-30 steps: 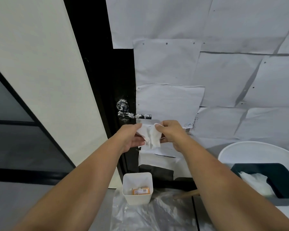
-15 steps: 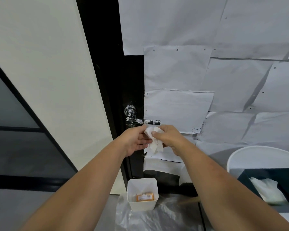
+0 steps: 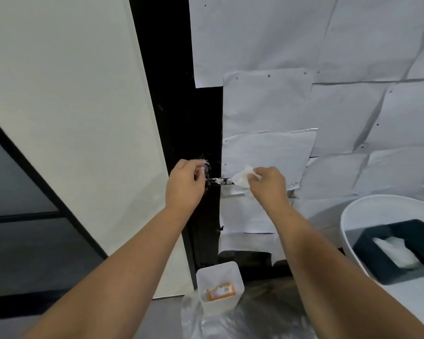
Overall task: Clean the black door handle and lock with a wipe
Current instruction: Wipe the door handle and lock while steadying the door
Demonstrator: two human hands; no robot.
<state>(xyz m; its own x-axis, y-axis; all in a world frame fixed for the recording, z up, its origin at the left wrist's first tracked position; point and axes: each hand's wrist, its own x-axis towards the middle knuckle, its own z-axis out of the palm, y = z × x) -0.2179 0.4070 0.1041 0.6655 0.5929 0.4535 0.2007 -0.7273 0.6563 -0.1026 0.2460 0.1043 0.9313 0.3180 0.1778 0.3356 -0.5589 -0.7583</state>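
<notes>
At a black door [image 3: 181,99] papered with white sheets [image 3: 267,106], my left hand [image 3: 184,184] reaches the lock [image 3: 206,165], a round knob streaked with white, its fingers [image 3: 198,167] curled loosely at the knob; I cannot tell whether they grip it. My right hand [image 3: 269,183] pinches a crumpled white wipe [image 3: 242,178] between thumb and fingers, closed on it, and holds it against the free end of the door handle [image 3: 218,181], a black lever smeared with white that runs from the lock toward 3 o'clock. The handle sits between my 2 hands, near the frame's center. At 6 o'clock, on the floor, a white bin [image 3: 219,287] holds an orange packet [image 3: 220,291] and stands on clear plastic sheeting [image 3: 255,321]. At 4 o'clock, a round white worktop [image 3: 367,211] carries a dark tray [image 3: 375,263] with more crumpled white material [image 3: 397,252] inside. At 9 o'clock, a pale wall [image 3: 71,106] meets dark-framed glass panels [image 3: 17,187].
</notes>
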